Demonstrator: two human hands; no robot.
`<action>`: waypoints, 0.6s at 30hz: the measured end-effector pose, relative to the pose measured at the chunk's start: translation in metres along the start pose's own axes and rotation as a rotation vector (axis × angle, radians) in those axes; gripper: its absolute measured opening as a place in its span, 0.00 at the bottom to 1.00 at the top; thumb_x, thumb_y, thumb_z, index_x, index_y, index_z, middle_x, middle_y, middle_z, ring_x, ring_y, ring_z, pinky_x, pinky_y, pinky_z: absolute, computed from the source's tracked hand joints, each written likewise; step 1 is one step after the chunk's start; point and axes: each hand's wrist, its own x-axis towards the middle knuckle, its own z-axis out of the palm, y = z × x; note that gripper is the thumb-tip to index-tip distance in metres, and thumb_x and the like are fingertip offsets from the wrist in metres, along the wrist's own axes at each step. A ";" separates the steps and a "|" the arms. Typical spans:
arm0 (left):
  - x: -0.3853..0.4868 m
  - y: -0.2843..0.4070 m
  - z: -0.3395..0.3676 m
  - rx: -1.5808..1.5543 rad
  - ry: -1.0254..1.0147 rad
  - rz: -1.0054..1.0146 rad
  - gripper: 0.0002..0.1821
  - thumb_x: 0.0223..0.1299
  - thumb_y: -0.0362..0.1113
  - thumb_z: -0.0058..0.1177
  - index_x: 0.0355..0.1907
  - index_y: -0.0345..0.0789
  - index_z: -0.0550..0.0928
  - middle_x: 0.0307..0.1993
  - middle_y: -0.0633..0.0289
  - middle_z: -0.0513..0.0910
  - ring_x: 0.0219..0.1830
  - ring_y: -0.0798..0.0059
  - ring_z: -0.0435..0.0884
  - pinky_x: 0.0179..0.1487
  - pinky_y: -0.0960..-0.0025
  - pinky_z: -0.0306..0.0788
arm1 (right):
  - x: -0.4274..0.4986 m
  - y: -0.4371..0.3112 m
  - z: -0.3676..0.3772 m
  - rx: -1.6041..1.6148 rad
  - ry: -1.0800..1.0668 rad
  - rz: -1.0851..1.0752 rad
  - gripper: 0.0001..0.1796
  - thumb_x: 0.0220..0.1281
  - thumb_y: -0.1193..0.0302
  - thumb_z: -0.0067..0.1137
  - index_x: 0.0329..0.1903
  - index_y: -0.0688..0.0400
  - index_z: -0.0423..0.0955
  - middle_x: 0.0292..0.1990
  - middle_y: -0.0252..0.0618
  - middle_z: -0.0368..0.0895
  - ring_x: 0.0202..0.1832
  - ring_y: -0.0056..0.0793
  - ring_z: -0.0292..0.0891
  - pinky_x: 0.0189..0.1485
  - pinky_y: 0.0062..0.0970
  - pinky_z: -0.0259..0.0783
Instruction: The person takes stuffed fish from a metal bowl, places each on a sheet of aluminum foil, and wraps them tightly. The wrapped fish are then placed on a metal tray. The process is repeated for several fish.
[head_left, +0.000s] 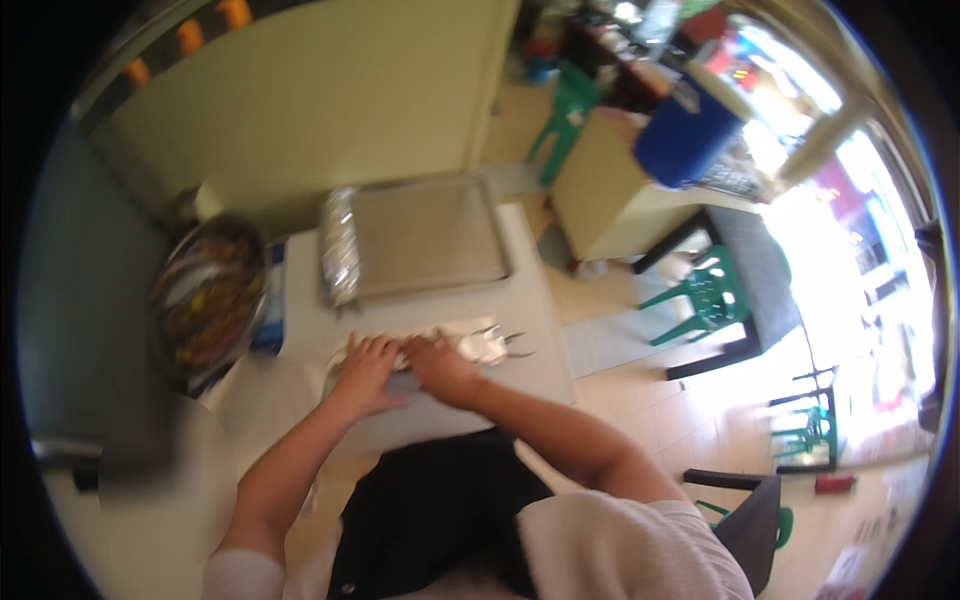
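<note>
Both hands press on a long aluminium foil wrap (484, 343) lying on the white tabletop (536, 375). My left hand (369, 371) rests on its left part, fingers spread, and my right hand (441, 366) is on its middle. Thin dark tips, perhaps fish feelers or skewer ends, stick out at the foil's right end. Beyond the hands lies a metal tray (431, 240), with another crinkled foil parcel (342, 244) along its left side. A large metal basin (262, 300) at the left holds what looks like fish with chopped yellow and green pieces. The view is blurred.
A blue box (271, 315) stands between basin and tabletop. A yellowish partition (322, 97) rises behind the tray. To the right are a green plastic chair (709, 296), a dark table (757, 277) and a blue cooler (686, 131) on a cabinet (600, 187).
</note>
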 end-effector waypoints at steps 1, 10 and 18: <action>0.004 -0.004 0.001 -0.027 -0.042 -0.004 0.39 0.48 0.48 0.83 0.64 0.40 0.83 0.60 0.54 0.82 0.69 0.52 0.77 0.76 0.44 0.67 | 0.008 0.001 0.004 0.013 -0.051 0.058 0.32 0.68 0.64 0.67 0.71 0.65 0.76 0.68 0.51 0.82 0.70 0.44 0.78 0.81 0.58 0.63; 0.016 -0.016 0.009 -0.375 -0.352 -0.192 0.29 0.42 0.52 0.82 0.45 0.36 0.90 0.41 0.51 0.92 0.46 0.48 0.90 0.53 0.48 0.83 | 0.032 0.013 -0.028 0.294 -0.454 -0.004 0.24 0.58 0.67 0.71 0.58 0.58 0.85 0.49 0.51 0.93 0.58 0.49 0.89 0.69 0.57 0.74; -0.024 0.016 0.016 -0.085 -0.141 -0.058 0.45 0.41 0.57 0.78 0.62 0.34 0.84 0.47 0.50 0.86 0.55 0.51 0.83 0.66 0.45 0.68 | 0.032 0.015 -0.047 0.431 -0.596 0.063 0.30 0.58 0.58 0.74 0.63 0.55 0.86 0.50 0.47 0.93 0.61 0.51 0.87 0.65 0.56 0.76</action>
